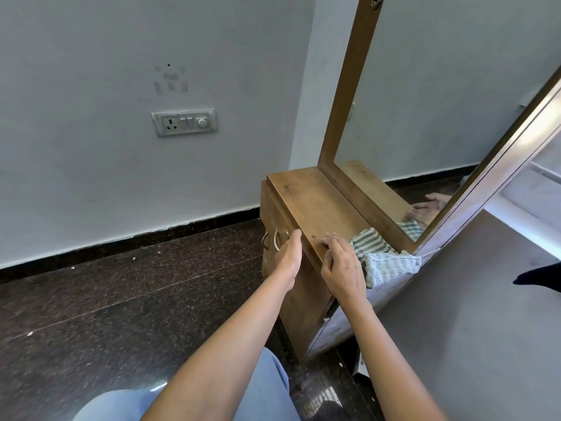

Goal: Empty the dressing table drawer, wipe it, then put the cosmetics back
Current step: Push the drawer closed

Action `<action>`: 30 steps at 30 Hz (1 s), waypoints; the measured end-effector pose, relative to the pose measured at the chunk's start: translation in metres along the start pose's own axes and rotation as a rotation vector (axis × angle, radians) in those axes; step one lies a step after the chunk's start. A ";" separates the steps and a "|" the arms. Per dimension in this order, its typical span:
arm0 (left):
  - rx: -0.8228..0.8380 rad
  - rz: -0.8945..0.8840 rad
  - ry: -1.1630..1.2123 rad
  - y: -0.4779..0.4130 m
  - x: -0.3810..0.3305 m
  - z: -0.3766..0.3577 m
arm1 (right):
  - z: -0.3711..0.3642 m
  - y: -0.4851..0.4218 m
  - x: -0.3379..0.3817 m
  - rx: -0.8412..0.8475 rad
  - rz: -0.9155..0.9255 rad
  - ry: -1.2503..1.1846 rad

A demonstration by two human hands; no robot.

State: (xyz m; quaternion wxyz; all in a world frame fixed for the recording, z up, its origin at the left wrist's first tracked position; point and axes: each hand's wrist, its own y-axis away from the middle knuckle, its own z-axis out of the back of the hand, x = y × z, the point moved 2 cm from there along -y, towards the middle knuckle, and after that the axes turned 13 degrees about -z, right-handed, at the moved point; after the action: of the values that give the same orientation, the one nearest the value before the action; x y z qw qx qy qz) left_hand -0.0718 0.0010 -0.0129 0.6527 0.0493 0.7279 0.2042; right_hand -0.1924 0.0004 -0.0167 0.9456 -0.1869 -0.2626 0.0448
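We see the dressing table [315,196] just right of the frame's centre, a low wooden unit with a tall framed mirror [440,86] rising from its back edge. Its drawer front [299,294] faces lower left and looks pushed in flush, with a curved metal handle [277,242] near its top. The left hand [288,256] reaches to the upper edge of that front, thumb against the rim of the top and fingertips right beside the handle. We cannot tell whether it grips anything, as the fingers are hidden behind the hand. The right hand [341,265] rests on the front edge of the tabletop with its fingers bent and its tips on the wood. We cannot tell whether it clasps the edge. A green-and-white striped cloth [385,264] lies on the top just right of that hand and spills over the edge. A switchboard [184,123] sits on the pale wall at upper left, above a dark speckled floor [121,299].
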 end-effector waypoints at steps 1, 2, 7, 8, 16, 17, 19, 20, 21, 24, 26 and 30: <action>0.025 0.002 0.051 -0.002 0.002 -0.001 | 0.000 0.000 0.000 -0.001 -0.001 -0.001; 0.049 0.000 0.122 -0.004 0.004 -0.003 | 0.000 0.000 0.000 0.000 0.000 -0.003; 0.103 0.004 0.280 -0.006 0.007 -0.009 | 0.001 0.001 0.001 -0.008 0.009 -0.007; 0.103 0.005 0.277 -0.006 0.006 -0.011 | 0.001 0.001 0.001 -0.010 0.009 -0.009; 0.072 -0.006 0.247 -0.014 0.008 -0.016 | 0.000 0.001 -0.001 -0.013 0.017 -0.001; 0.067 -0.009 0.255 -0.015 0.009 -0.015 | 0.000 0.001 0.000 -0.011 0.016 -0.005; 0.063 -0.004 0.260 -0.015 0.010 -0.014 | 0.000 0.001 0.001 -0.010 0.015 -0.006; 0.056 0.001 0.253 -0.013 0.010 -0.014 | 0.000 0.001 0.000 -0.013 0.015 -0.008; 0.053 0.003 0.244 -0.010 0.008 -0.014 | 0.001 0.000 0.000 -0.010 0.012 -0.008; 0.071 0.011 0.187 0.000 0.006 -0.017 | 0.001 0.001 0.000 -0.016 0.022 -0.002; 0.012 -0.005 0.131 0.006 0.007 -0.013 | 0.001 0.001 0.001 -0.015 0.019 0.013; -0.128 -0.160 -0.121 0.014 0.007 0.017 | -0.002 -0.001 -0.001 -0.003 0.037 0.085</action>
State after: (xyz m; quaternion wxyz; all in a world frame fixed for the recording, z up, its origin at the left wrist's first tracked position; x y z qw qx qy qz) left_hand -0.0589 0.0201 -0.0156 0.7113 -0.0387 0.6744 0.1942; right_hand -0.1921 -0.0015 -0.0184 0.9546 -0.1950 -0.2187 0.0540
